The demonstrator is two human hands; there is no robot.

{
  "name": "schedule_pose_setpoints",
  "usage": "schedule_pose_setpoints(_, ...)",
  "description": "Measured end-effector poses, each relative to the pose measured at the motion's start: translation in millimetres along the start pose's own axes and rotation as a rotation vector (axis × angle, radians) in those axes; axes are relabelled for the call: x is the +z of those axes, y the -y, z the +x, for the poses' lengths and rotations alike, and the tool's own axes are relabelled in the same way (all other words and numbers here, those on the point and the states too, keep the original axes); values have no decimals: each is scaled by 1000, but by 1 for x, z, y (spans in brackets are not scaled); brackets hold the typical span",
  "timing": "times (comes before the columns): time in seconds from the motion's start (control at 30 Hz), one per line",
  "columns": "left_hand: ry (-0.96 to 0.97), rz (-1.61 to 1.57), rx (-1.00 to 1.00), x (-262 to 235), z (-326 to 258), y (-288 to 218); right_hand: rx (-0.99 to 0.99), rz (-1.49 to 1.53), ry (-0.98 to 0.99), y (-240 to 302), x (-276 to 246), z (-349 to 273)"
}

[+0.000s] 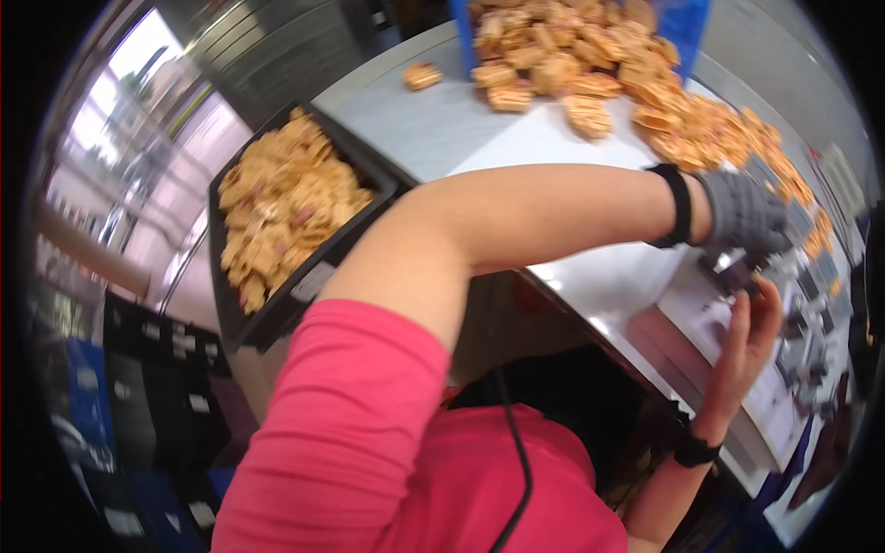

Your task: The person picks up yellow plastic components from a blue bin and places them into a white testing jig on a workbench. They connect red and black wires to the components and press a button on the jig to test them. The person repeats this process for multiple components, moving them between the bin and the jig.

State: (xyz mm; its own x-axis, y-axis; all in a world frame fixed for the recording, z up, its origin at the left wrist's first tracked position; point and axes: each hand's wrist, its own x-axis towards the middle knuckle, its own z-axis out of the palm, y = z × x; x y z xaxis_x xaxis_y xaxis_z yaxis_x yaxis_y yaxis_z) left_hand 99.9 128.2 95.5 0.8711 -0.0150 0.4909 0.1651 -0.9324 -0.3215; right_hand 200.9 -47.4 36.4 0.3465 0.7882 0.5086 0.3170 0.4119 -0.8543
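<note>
My left arm, in a pink sleeve, reaches across to the right. My left hand [751,214], in a grey glove with a black wristband, is curled over the work area; whatever lies in its fingers is hidden. Just below it is a small dark block [731,274] with shiny metal beside it. My bare right hand [754,327] comes up from below, fingertips against this block. Both hands are close together above a white box-like stand [705,336] at the table's right side. Blur hides the finer details of the parts.
A black bin [383,189] full of orange plastic pieces [290,207] stands at the left. More orange pieces spill from a blue bin [691,37] over the grey table [396,124]. Several grey metal parts [804,355] line the right edge. A dark cable [518,452] hangs before me.
</note>
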Motion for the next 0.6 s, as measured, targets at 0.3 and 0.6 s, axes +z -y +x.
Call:
schedule_pose_setpoints(0.3,16,-278,-242,-9,-23,-9,-27,-56,13,3,11,4)
schedule_pose_setpoints(0.6,-156,-298,-755,-54,-168,-97,-52,-349,133,3,-1,-4)
